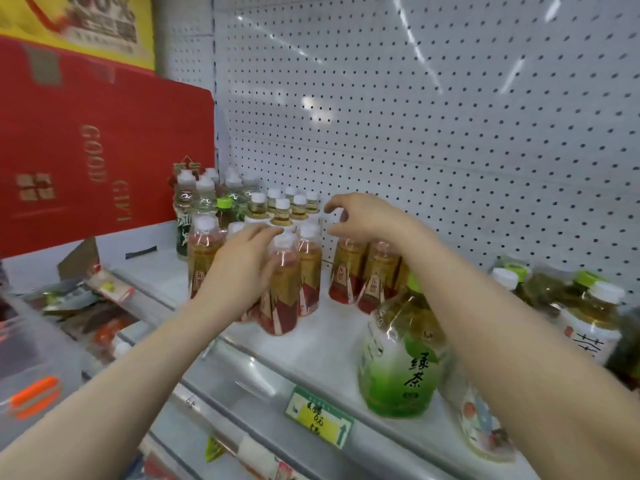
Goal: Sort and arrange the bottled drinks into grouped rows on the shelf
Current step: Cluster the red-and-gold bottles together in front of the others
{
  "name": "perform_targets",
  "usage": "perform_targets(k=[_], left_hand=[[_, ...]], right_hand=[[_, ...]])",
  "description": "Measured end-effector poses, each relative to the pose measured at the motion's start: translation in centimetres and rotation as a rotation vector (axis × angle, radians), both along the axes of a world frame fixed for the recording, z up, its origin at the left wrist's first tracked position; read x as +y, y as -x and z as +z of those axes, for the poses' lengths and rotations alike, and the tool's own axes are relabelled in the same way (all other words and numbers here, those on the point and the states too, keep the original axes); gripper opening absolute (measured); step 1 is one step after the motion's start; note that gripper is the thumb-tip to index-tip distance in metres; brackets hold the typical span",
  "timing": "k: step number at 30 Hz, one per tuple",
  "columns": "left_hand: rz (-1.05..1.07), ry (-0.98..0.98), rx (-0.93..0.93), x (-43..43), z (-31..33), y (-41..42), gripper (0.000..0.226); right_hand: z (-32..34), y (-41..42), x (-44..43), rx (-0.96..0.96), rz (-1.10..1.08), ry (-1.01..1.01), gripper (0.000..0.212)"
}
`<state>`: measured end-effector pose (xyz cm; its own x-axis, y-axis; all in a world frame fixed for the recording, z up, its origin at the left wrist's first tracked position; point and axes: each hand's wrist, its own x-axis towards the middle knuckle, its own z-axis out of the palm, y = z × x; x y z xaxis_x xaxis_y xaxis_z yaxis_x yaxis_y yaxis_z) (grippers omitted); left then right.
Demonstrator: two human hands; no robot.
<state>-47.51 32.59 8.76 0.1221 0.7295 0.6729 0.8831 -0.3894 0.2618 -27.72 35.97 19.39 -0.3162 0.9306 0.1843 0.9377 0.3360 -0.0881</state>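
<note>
Two hands: left hand (pixel 242 268) flat against red-label bottles (pixel 282 299), right hand (pixel 363 216) half-spread, empty.

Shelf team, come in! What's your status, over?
Left hand flat against the red-label cluster. Right hand hovers, fingers spread, over two separate red-label bottles. Big green tea bottle near right forearm.

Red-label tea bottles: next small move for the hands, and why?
Probably: bring the right hand down onto the separate red-label amber tea bottles beneath it and slide them left against the matching white-capped cluster that the left hand rests on. Same labels, but a bare strip of white shelf splits them.
</note>
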Motion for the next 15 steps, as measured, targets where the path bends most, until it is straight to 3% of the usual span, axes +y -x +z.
perform_targets(k=[3, 6, 9, 15], left_hand=[[-0.032, 0.05, 0.043, 3.1, 1.0, 1.0, 0.052], [-0.102, 0.199, 0.153, 5.6, 1.6, 1.3, 0.051], [-0.184, 0.308, 0.247, 7.2, 2.2, 1.7, 0.058], [-0.3, 0.221, 0.16, 9.0, 2.3, 2.4, 0.045]], right_hand=[[0.1, 2.9, 4.0, -0.146, 0.035, 0.124, 0.061], [-1.4, 4.8, 7.2, -0.176, 0.045, 0.265, 0.065], [-2.1, 5.3, 8.9, -0.103, 0.048, 0.321, 0.051], [0.0, 1.2, 7.8, -0.135, -0.093, 0.37, 0.036]])
